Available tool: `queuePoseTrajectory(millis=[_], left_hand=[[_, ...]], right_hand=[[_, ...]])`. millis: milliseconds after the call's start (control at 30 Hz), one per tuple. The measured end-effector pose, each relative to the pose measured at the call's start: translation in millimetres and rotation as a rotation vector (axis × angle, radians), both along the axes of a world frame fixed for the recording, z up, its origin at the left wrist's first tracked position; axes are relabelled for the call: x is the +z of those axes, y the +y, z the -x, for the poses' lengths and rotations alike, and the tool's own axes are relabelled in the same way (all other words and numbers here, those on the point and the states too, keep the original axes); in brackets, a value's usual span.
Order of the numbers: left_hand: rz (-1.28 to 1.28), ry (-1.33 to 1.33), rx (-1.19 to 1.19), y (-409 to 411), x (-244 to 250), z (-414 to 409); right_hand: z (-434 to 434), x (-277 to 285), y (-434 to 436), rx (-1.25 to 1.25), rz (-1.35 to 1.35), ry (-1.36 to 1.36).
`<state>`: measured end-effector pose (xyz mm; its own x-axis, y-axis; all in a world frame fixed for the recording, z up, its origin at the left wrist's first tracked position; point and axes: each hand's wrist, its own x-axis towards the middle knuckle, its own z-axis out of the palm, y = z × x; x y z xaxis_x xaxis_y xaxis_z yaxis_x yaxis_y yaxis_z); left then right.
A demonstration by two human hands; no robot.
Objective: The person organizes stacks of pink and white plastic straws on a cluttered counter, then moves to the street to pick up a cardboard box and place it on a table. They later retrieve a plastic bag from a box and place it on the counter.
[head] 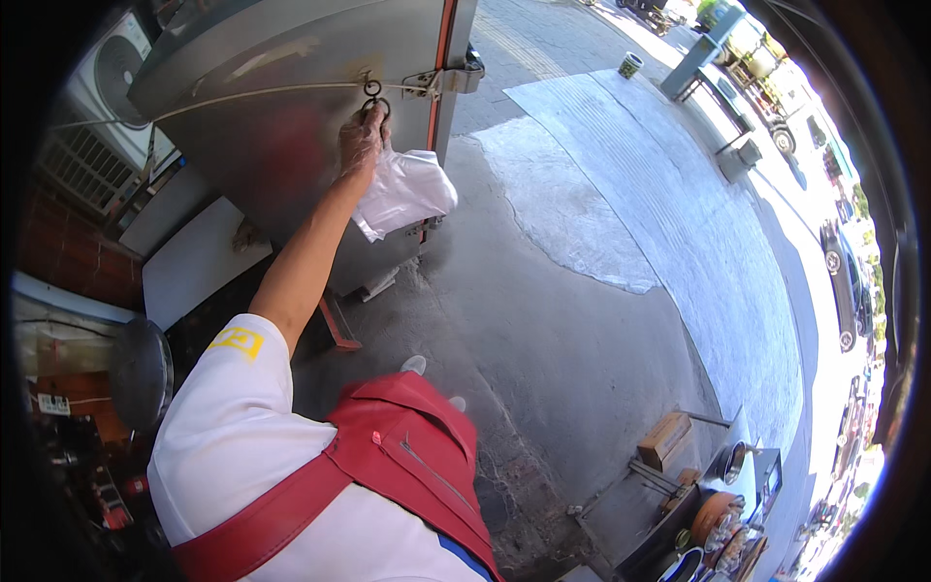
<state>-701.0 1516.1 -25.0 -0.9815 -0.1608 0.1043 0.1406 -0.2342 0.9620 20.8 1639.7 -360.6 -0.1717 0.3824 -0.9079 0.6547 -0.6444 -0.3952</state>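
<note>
My left hand (361, 142), in a thin clear plastic glove, reaches up to the side of a metal cabinet (305, 167). Its fingers close around a dark ring-handled tool (373, 89), which looks like scissors, at a light cord (262, 90) strung across the cabinet. A white plastic bag (407, 190) hangs just beside and below the hand; whether the hand holds it or it hangs from something else is hidden. My right hand is out of view.
A steel latch (444, 81) juts from the cabinet's edge. An air-conditioner unit (120, 80) and a white board (204, 265) are at left. A cardboard box (665, 441) and a steel pot (731, 463) are at lower right. Concrete floor (582, 349) extends ahead.
</note>
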Motion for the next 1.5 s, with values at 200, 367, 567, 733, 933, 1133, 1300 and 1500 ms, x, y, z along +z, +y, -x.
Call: queuePoseTrajectory(millis=[200,367,567,733,933,1133,1300,1500], left_hand=[[-0.231,-0.169,-0.055,-16,69,-17],[0.036,-0.155,-0.106,-26,62,-125],[0.079,-0.272,-0.034,-56,-16,-246],[-0.061,-0.336,0.064,-108,-58,-331],[0.136,-0.275,0.013,-203,-17,-414],[-0.107,-0.220,0.110,-323,24,-514],[-0.071,-0.161,0.111,-419,24,-567],[0.539,0.076,0.412,-487,4,-620]], right_hand=[[83,-7,217,-0.007,-0.140,0.082],[203,22,317,0.257,-0.314,0.252],[343,102,246,0.520,-0.339,0.670],[382,198,71,0.997,-0.267,1.074],[375,265,-103,1.350,-0.331,1.532],[332,309,-267,1.695,0.051,1.484],[292,324,-378,2.099,-0.350,1.623],[242,339,-481,2.298,-0.516,1.765]])
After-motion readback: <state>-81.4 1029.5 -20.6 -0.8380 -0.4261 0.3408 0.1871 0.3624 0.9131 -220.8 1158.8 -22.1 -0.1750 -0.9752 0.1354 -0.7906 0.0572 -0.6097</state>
